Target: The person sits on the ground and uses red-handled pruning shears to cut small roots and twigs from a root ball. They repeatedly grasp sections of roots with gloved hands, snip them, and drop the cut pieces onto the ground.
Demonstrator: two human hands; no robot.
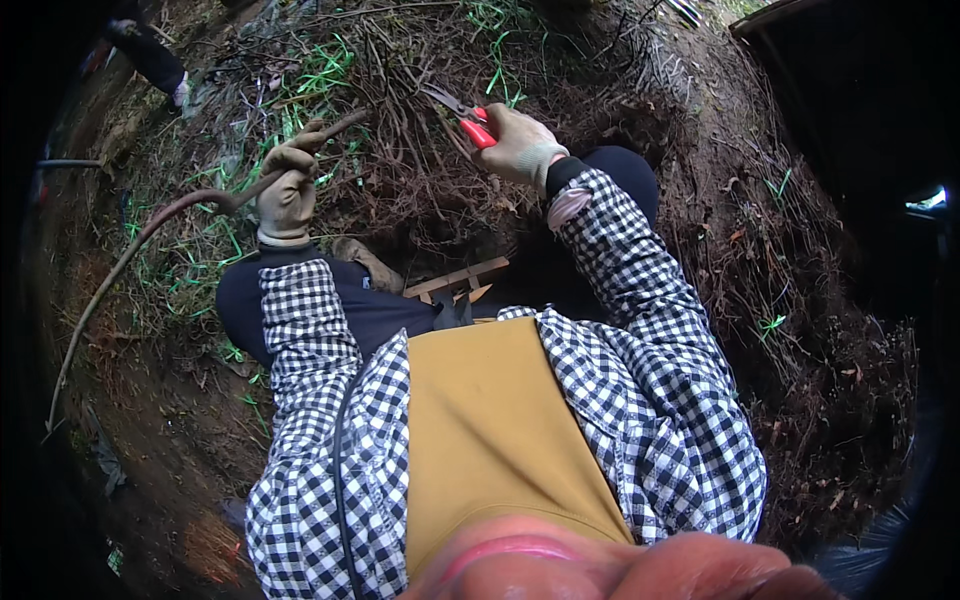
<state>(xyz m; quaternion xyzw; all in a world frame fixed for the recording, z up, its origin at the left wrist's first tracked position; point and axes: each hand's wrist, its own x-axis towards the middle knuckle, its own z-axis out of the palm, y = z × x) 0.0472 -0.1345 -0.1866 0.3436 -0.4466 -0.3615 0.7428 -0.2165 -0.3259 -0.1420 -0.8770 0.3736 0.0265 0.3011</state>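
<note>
My left hand (289,187), in a beige work glove, grips a long curved brown root or woody stem (161,214). One end of it reaches to the upper middle, and the thin end curves down at the far left. In my gloved right hand (514,142) is a pair of pruning shears (469,116) with red handles. Their narrow blades point up and left, apart at the tips, beside a tangled heap of thin roots and stems (401,127). Whether the blades touch a stem cannot be told.
Green plastic strips (326,71) lie among the roots. Between my legs stands a low wooden piece, perhaps a stool (457,277). Another person's leg (150,56) shows at the upper left. Bare soil slopes (720,150) on the right, beside a dark area.
</note>
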